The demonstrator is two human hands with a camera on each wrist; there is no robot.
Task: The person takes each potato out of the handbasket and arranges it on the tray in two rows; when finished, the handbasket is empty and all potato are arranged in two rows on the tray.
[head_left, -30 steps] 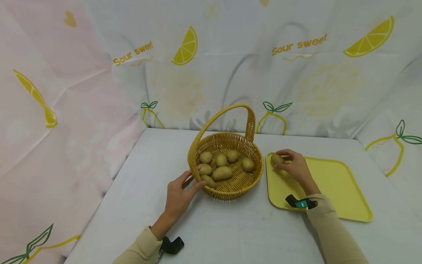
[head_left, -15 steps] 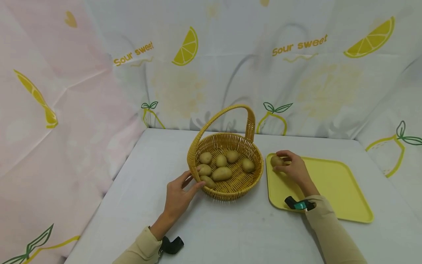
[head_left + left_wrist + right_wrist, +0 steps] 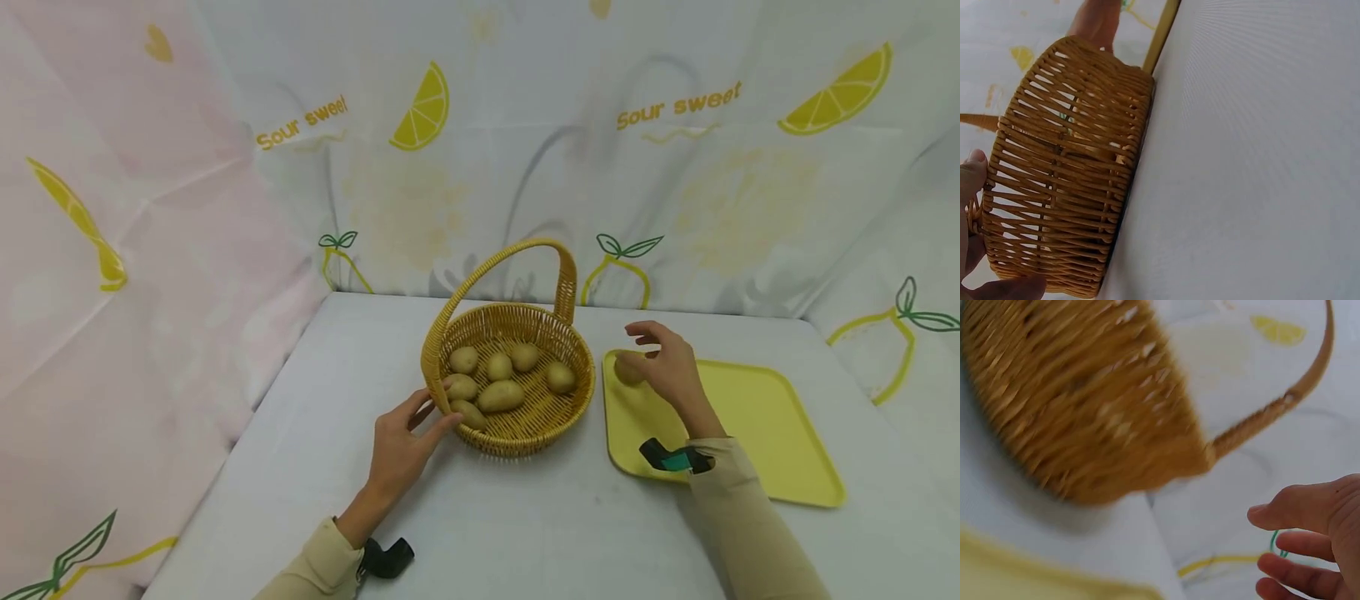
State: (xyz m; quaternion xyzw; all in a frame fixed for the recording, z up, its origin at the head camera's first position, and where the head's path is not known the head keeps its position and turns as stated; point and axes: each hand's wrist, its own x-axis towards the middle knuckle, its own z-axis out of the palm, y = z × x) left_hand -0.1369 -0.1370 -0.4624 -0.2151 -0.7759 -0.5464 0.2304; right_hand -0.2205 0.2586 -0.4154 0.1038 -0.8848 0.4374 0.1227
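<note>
My left hand grips the wicker basket at its near left rim, by the foot of the arched handle. Several potatoes lie inside, mostly toward the left. In the left wrist view, the thumb and fingers hold the edge of the woven wall. One potato rests at the far left corner of the yellow tray, partly covered by my right hand. That hand is just above it with fingers spread apart. The right wrist view shows no potato between its thumb and fingers.
A white cloth covers the table. The tray stands just right of the basket, with a narrow gap between. Behind the table hangs a lemon-printed curtain, which also runs along the left side. The basket's handle arches high over its bowl.
The right hand's fingers have come off the potato and spread, and the hand has lifted slightly. The potato stays on the tray. The left hand keeps its hold on the basket.
</note>
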